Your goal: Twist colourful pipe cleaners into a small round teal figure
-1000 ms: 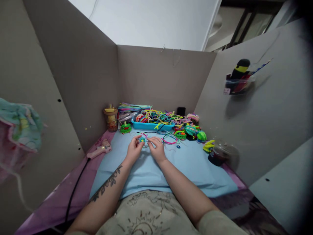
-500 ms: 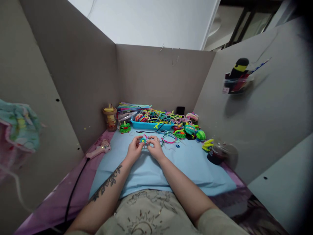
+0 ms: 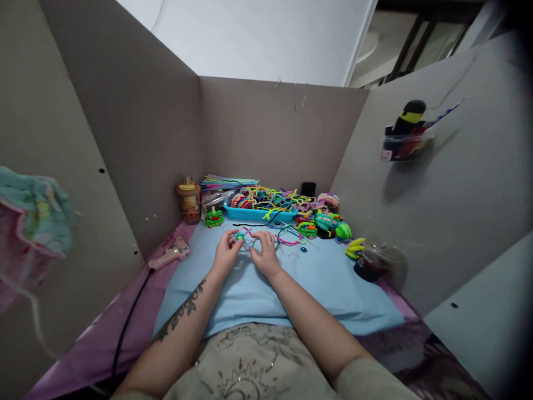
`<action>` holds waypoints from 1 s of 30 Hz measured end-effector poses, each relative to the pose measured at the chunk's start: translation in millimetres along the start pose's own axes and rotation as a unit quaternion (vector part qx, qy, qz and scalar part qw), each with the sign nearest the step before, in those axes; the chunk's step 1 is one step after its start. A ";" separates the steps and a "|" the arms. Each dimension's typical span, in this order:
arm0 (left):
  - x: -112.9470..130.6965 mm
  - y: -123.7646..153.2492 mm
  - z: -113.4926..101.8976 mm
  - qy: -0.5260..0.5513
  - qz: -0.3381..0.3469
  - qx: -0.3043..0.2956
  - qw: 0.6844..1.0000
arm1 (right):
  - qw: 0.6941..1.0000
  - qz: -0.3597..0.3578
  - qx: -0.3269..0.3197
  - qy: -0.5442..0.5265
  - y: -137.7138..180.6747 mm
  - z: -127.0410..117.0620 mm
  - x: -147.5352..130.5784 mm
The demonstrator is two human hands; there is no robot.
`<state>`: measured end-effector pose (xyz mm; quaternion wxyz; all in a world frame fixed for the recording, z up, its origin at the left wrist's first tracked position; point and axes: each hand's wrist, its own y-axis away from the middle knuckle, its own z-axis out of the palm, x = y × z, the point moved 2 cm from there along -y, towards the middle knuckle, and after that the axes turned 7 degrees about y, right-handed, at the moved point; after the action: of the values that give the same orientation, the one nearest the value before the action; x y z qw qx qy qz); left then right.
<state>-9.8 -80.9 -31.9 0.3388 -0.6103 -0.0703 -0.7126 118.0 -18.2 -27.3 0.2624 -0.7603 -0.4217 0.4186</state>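
Note:
My left hand (image 3: 225,254) pinches a small blue and green pipe-cleaner piece (image 3: 239,237) above the light blue mat (image 3: 325,278). My right hand (image 3: 264,253) is right beside it, fingers curled on the same piece from the right. Loose pink and green pipe cleaners (image 3: 287,238) lie just beyond my right hand. My forearms reach in from the bottom, the left one tattooed.
A blue tray (image 3: 260,212) heaped with coloured pipe cleaners stands at the back, with finished fuzzy figures (image 3: 328,222) to its right. A pink glue gun (image 3: 170,254) with a black cord lies left. A yellow-lidded jar (image 3: 189,203) and a dark bowl (image 3: 370,264) stand nearby. Cardboard walls enclose the desk.
Both hands stay together on the small piece, shifting slightly; the right fingers have closed in and moved a little along it.

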 end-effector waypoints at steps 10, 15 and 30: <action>-4.0 -2.1 -1.0 0.046 -0.017 -0.004 0.999 | 0.994 -0.055 -0.011 0.088 1.8 -0.8 -9.8; -2.8 1.7 -0.4 -0.087 0.057 -0.005 0.995 | 0.999 -0.027 -0.020 0.041 1.5 0.3 -8.6; 2.6 8.2 -0.3 -0.256 0.118 0.012 0.959 | 0.998 0.066 -0.009 -0.011 -1.1 4.2 1.8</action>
<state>-5.4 -88.3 -32.2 0.3980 -0.7724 -0.0907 -0.4866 114.5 -15.9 -29.3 0.2228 -0.7839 -0.3774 0.4398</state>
